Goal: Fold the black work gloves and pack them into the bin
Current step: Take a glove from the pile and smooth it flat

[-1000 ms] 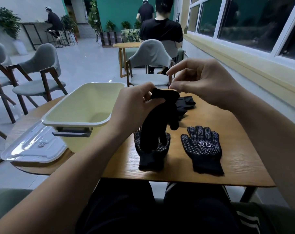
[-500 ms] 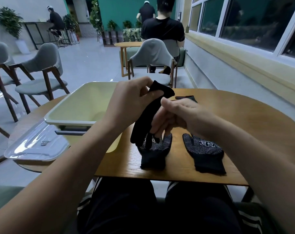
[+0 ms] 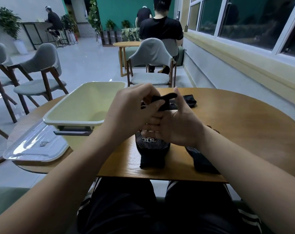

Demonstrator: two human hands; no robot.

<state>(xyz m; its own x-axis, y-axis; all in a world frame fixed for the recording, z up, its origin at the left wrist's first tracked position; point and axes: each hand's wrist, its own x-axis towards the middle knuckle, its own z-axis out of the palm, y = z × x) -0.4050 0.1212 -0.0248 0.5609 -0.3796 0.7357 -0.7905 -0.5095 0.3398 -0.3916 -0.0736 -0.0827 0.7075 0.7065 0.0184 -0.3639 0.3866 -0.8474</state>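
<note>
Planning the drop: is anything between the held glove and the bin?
Nothing visible. The glove, gripped by the left hand and right hand, is just right of the bin. The bin is open, its lid lying beside it on the table; no glove shows inside.

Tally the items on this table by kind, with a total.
Black gloves: 4 (held glove, flat glove, glove under the right forearm, folded glove at the back)
Pale yellow bin: 1
Clear lid: 1
Total: 6
</note>
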